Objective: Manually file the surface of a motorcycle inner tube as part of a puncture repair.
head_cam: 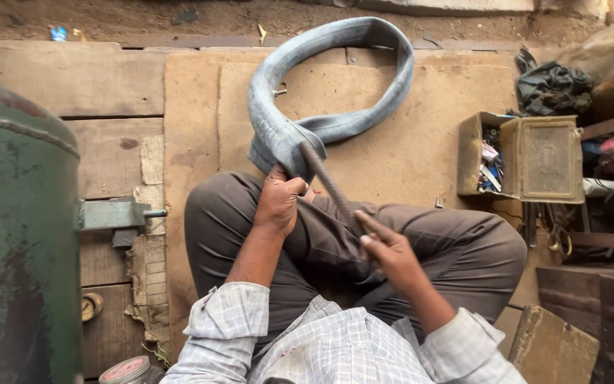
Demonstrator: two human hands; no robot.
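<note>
A grey rubber inner tube (335, 78) loops away from me across a brown board (406, 135); its folded near end rests on my knee. My left hand (278, 200) grips that folded end and presses it down. My right hand (391, 252) holds a long rough metal file (327, 181) by its near end, with the index finger laid along it. The file's far end lies across the tube just beside my left hand. A small metal valve stem (279, 92) sticks out of the tube's left side. I sit cross-legged in dark trousers.
A large green metal tank (15, 235) with a bracket stands at the left. An open metal box (527, 156) of small parts sits at the right, dark rags (552, 85) behind it. Scissors and tools (557, 238) lie at the right edge. A flat slab (552, 348) sits near my right knee.
</note>
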